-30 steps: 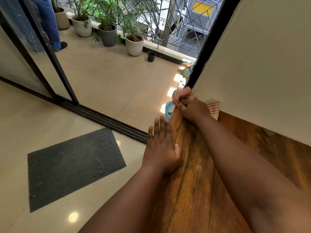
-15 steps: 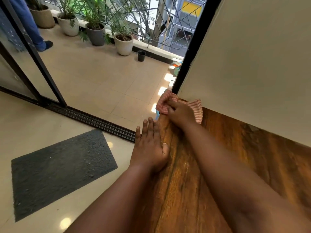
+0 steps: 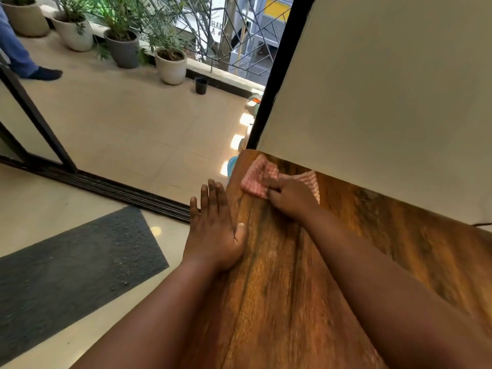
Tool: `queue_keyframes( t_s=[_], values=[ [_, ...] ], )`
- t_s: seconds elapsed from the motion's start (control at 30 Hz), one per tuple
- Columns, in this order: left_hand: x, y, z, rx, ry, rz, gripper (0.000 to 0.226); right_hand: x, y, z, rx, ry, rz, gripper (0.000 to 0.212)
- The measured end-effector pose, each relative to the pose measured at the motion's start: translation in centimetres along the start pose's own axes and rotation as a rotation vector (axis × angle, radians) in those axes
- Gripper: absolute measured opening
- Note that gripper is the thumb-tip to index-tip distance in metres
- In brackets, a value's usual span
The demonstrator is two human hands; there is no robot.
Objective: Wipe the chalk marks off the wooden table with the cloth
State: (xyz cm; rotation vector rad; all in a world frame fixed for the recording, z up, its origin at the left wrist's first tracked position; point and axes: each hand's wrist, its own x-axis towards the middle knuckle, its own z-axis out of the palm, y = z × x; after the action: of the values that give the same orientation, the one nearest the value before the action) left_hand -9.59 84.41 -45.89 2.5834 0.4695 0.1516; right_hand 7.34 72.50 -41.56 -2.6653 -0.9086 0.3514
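Note:
A red-and-white checked cloth [image 3: 256, 177] lies on the far left corner of the wooden table [image 3: 292, 275], close to the wall. My right hand [image 3: 291, 199] presses on the cloth with its fingers curled into it. At the table's left edge my left hand [image 3: 215, 230] rests flat, fingers straight and together, thumb on the tabletop. No chalk marks show on the visible wood.
A cream wall [image 3: 386, 97] runs along the table's far side. To the left are a dark floor mat [image 3: 72, 270], a sliding door track [image 3: 119, 190] and a balcony with several potted plants [image 3: 170, 62]. A person's leg [image 3: 18, 59] stands at the far left.
My right hand has drawn the cloth from over the table's far corner back onto the tabletop, toward me. My left hand has stayed at the table's edge.

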Motion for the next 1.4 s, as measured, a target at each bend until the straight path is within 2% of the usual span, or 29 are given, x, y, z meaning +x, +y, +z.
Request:
queue_keyframes(
  t_s=[0.07,0.17,0.27,0.4,0.47,0.6,0.77,0.9,0.97,1.03,1.13,1.27,1.33,1.4],
  values=[
    [0.1,0.0,0.0,0.015,0.002,-0.012,0.086,2.0,-1.2,0.6,0.027,0.042,0.058,0.038],
    [0.0,0.1,0.0,0.031,0.004,-0.02,0.081,0.8,-4.0,3.0,0.098,0.069,0.002,0.037],
    [-0.2,0.3,-0.3,0.011,-0.004,0.009,0.08,-3.9,-4.1,4.0,0.092,-0.047,-0.124,0.036],
    [-0.4,0.3,-0.6,0.008,-0.036,0.016,0.083,-9.4,0.0,1.9,0.088,-0.138,-0.317,0.033],
    [-0.4,0.2,-0.6,-0.005,-0.052,0.026,0.081,-9.9,1.5,0.3,0.13,-0.148,-0.253,0.028],
    [-0.3,0.1,-0.4,-0.014,-0.042,0.019,0.081,-4.4,2.8,-1.2,0.088,-0.003,0.003,0.028],
    [0.0,0.0,0.0,0.025,-0.026,0.005,0.079,0.8,-1.6,1.3,0.112,0.112,0.051,0.033],
    [0.0,0.0,0.0,-0.007,-0.022,0.007,0.079,-5.8,-2.8,3.5,0.098,0.007,-0.089,0.034],
    [-0.1,-0.1,0.0,-0.02,-0.013,0.022,0.079,-11.2,-2.0,3.6,0.072,-0.067,-0.237,0.038],
    [-0.2,-0.1,-0.2,-0.044,-0.024,0.032,0.077,-15.1,-0.3,2.6,0.041,-0.136,-0.291,0.037],
    [-0.5,0.1,-0.6,-0.08,-0.062,0.039,0.077,-15.7,1.7,0.4,0.011,-0.137,-0.18,0.032],
    [-1.1,-0.3,-1.8,-0.12,-0.125,0.05,0.069,-13.5,-1.4,1.5,0.04,0.05,0.09,0.032],
    [-2.1,-0.4,-2.5,-0.188,-0.125,0.014,0.069,-14.5,-4.6,4.0,0.046,0.048,0.1,0.035],
    [-3.6,-0.6,-3.1,-0.24,-0.108,-0.032,0.067,-17.2,-7.9,6.4,0.043,-0.035,0.017,0.038]
  ],
)
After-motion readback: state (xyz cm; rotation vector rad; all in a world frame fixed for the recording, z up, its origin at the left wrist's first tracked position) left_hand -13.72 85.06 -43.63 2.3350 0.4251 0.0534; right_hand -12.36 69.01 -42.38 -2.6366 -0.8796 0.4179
